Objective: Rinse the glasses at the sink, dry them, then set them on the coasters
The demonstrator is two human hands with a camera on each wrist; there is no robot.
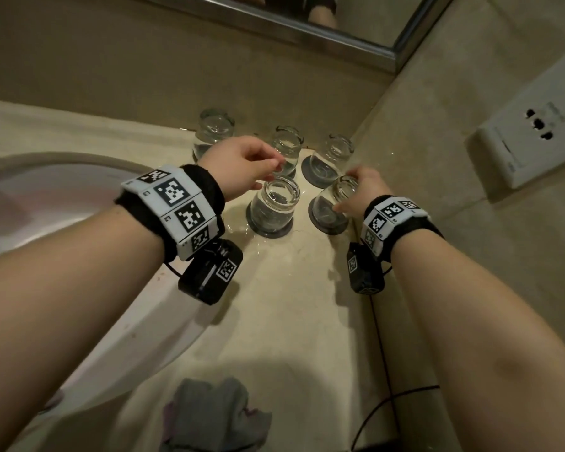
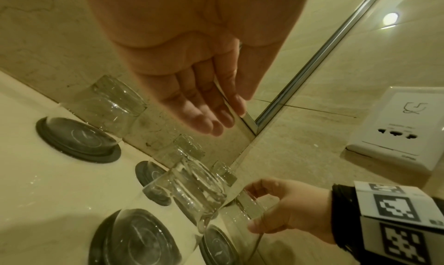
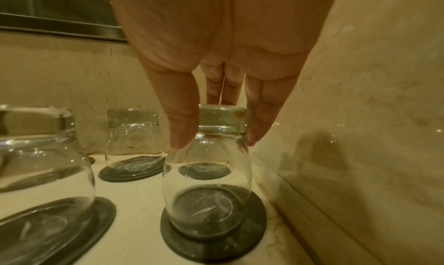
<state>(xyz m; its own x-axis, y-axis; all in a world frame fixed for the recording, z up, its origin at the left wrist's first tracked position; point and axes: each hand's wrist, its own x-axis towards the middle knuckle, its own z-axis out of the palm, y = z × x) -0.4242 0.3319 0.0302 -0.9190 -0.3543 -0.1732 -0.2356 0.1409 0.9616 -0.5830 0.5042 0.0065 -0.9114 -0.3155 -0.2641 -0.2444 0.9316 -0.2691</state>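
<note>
Several clear glasses stand on dark round coasters in the counter's back right corner. My right hand (image 1: 351, 194) grips the front right glass (image 1: 333, 199) by its neck, thumb on one side and fingers (image 3: 258, 124) on the other. That glass (image 3: 206, 174) sits on its coaster (image 3: 216, 248). My left hand (image 1: 269, 168) hovers just above the front left glass (image 1: 274, 203), fingers relaxed and holding nothing; the left wrist view shows its palm bare (image 2: 230, 113). Three more glasses (image 1: 287, 148) stand behind on coasters.
The white sink basin (image 1: 46, 197) lies to the left. A grey cloth (image 1: 212, 415) is crumpled at the counter's near edge. The right wall, with a socket plate (image 1: 535, 125), runs close beside the held glass. A mirror frame (image 1: 307, 31) crosses the back wall.
</note>
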